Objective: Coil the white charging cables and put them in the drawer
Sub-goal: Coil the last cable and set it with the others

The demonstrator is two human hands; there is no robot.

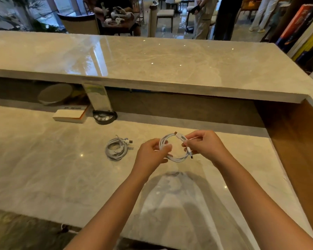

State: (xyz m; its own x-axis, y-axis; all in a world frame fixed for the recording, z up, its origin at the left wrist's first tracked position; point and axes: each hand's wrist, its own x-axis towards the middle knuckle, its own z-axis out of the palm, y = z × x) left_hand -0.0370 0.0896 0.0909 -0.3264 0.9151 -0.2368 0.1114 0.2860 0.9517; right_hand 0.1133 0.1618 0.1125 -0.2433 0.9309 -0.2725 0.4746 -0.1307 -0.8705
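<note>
Both hands hold one white cable coil above the marble counter; left hand fingers pinch its left side; right hand fingers grip the right. Second coiled cable bundle lies on the counter, left of the hands.

Two bare forearms reach forward, hands meeting at the middle.

The left hand comes in from the lower left, wrist slightly bent, fingers curled and thumb pressed closed in a pinch. The right hand comes in from the lower right, knuckles up, fingers folded inward with the fingertips pinched together. Both hands are raised side by side, close but not touching, palms turned toward each other.
</note>
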